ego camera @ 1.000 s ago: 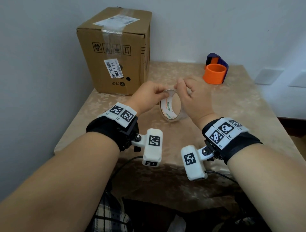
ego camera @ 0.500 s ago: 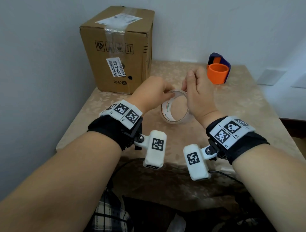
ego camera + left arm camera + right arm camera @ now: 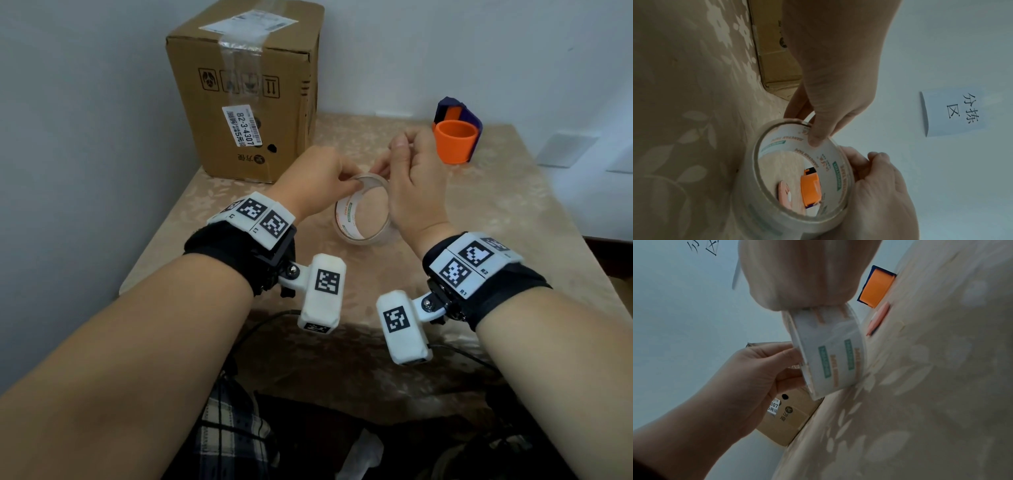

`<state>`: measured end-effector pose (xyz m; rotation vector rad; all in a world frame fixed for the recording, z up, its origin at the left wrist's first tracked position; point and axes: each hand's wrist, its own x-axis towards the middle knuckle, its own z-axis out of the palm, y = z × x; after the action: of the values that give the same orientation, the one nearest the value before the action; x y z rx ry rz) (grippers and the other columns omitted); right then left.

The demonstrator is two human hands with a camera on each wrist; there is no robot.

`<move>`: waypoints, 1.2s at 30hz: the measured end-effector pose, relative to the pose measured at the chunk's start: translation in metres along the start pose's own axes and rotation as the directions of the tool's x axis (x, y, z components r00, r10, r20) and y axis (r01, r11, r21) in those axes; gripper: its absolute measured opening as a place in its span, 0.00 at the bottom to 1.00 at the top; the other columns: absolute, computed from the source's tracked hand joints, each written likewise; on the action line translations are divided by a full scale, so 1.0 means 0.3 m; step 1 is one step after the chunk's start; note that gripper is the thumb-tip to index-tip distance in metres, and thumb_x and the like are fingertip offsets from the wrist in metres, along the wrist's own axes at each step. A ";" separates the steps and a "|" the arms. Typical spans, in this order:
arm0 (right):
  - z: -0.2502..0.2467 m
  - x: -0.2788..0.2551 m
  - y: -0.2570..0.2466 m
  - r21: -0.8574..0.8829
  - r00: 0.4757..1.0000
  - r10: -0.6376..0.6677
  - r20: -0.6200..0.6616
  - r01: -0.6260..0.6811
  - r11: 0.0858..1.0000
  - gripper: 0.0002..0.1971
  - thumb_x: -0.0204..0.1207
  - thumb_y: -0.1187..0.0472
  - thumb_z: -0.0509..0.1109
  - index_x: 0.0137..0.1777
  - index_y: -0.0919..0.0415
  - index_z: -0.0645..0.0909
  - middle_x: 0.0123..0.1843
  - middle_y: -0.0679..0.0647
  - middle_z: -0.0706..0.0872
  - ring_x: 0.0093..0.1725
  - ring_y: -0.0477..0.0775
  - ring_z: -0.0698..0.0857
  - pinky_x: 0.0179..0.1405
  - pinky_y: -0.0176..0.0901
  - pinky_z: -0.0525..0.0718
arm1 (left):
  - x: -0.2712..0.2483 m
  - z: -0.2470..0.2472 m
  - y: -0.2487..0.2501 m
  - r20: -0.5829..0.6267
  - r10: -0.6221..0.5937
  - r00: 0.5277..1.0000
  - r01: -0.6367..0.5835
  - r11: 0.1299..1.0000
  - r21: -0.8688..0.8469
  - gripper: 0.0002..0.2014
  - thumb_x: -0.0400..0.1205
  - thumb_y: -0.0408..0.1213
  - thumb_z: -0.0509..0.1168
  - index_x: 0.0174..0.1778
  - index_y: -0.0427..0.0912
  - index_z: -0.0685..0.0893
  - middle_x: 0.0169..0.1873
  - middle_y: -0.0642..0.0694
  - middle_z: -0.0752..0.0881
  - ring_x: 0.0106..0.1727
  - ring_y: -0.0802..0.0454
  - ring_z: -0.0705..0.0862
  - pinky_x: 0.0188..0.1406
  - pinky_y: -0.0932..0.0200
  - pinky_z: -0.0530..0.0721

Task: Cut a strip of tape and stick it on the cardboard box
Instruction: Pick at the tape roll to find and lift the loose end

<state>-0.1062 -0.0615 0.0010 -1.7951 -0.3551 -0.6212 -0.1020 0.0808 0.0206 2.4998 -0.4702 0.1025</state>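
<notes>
A clear tape roll [image 3: 363,219] with a white printed core hangs just above the table [image 3: 479,212], its opening tilted upward. My left hand [image 3: 352,183] pinches its left rim, with the thumb [image 3: 817,138] inside the core and the fingers outside. My right hand [image 3: 399,150] curls over the roll's far outer face, its fingertips [image 3: 818,308] on the tape. Whether a tape end is lifted I cannot tell. The cardboard box [image 3: 246,92] stands at the back left, with old tape and labels on it.
An orange and purple tape cutter [image 3: 455,140] sits at the back right near the wall. A flat pink object [image 3: 878,318] lies on the table in front of it. A paper note [image 3: 953,113] hangs on the wall. The table's front edge is just under my wrists.
The roll has tipped from standing on edge to lying more open-side up. My right hand has risen and turned thumb-up over the roll's far side. My left hand keeps its pinch.
</notes>
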 end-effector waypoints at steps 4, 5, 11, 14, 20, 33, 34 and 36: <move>0.003 0.003 -0.002 -0.021 0.999 -0.037 -0.018 0.037 0.999 0.15 0.84 0.63 0.54 0.39 0.43 0.66 0.30 0.53 0.79 0.30 0.48 0.78 0.34 0.38 0.76 | -0.008 -0.004 -0.006 0.001 0.002 1.000 -0.002 1.000 -0.019 0.09 0.80 0.38 0.67 0.51 0.42 0.91 0.42 0.42 0.92 0.45 0.46 0.89 0.51 0.44 0.86; 0.003 0.005 -0.004 -0.033 0.999 -0.046 -0.016 0.045 0.998 0.15 0.84 0.63 0.54 0.39 0.43 0.66 0.30 0.53 0.79 0.30 0.46 0.78 0.34 0.36 0.75 | -0.010 -0.004 -0.006 -0.007 0.005 1.000 -0.005 1.000 -0.011 0.09 0.80 0.38 0.67 0.50 0.42 0.91 0.42 0.42 0.92 0.45 0.46 0.89 0.51 0.45 0.85; 0.007 -0.003 -0.009 -0.113 0.997 -0.080 0.010 0.081 0.990 0.13 0.84 0.61 0.54 0.39 0.44 0.65 0.31 0.54 0.78 0.31 0.52 0.78 0.35 0.45 0.76 | -0.024 -0.001 -0.001 -0.030 0.031 0.999 -0.031 1.000 0.002 0.09 0.80 0.38 0.67 0.50 0.42 0.91 0.41 0.42 0.92 0.45 0.46 0.89 0.51 0.46 0.85; 0.010 -0.009 -0.005 -0.126 0.996 -0.080 0.037 0.084 0.989 0.09 0.84 0.61 0.54 0.41 0.55 0.67 0.30 0.54 0.76 0.31 0.56 0.78 0.34 0.48 0.76 | -0.027 0.005 -0.003 -0.039 0.037 0.999 -0.037 0.999 -0.007 0.09 0.79 0.39 0.67 0.48 0.40 0.91 0.40 0.40 0.92 0.45 0.44 0.89 0.50 0.45 0.85; 0.008 -0.018 0.006 -0.119 0.998 -0.056 0.003 0.056 0.991 0.11 0.84 0.63 0.54 0.40 0.53 0.69 0.30 0.41 0.73 0.30 0.37 0.74 0.32 0.32 0.72 | -0.025 0.008 -0.007 -0.050 0.018 0.999 -0.021 0.998 -0.052 0.09 0.79 0.38 0.68 0.50 0.41 0.91 0.42 0.42 0.92 0.45 0.47 0.89 0.51 0.47 0.84; 0.030 0.002 0.011 -0.112 0.998 -0.065 0.019 0.066 0.991 0.10 0.84 0.61 0.54 0.40 0.53 0.68 0.30 0.48 0.78 0.29 0.39 0.75 0.33 0.36 0.74 | -0.030 0.010 -0.019 -0.045 -0.043 0.998 0.035 0.988 -0.151 0.10 0.79 0.38 0.69 0.53 0.42 0.90 0.45 0.44 0.92 0.46 0.52 0.89 0.52 0.49 0.87; 0.029 0.004 0.015 -0.118 0.998 -0.059 0.035 0.063 0.991 0.09 0.84 0.62 0.54 0.41 0.56 0.69 0.29 0.46 0.77 0.29 0.38 0.75 0.33 0.33 0.73 | -0.028 0.011 -0.021 -0.040 -0.046 0.998 0.040 0.989 -0.143 0.10 0.79 0.38 0.68 0.53 0.41 0.91 0.44 0.43 0.92 0.46 0.51 0.90 0.52 0.49 0.87; 0.028 0.007 0.016 -0.121 0.997 -0.060 0.039 0.065 0.991 0.09 0.84 0.62 0.54 0.41 0.57 0.69 0.29 0.47 0.77 0.28 0.38 0.75 0.32 0.29 0.72 | -0.024 0.014 -0.026 -0.035 -0.053 0.998 0.048 0.990 -0.130 0.10 0.79 0.39 0.68 0.50 0.39 0.91 0.42 0.40 0.92 0.45 0.46 0.90 0.51 0.46 0.87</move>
<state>-0.1000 -0.0551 -0.0033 -1.9201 -0.4062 -0.6679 -0.1061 0.0867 0.0117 2.3769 -0.3853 0.0972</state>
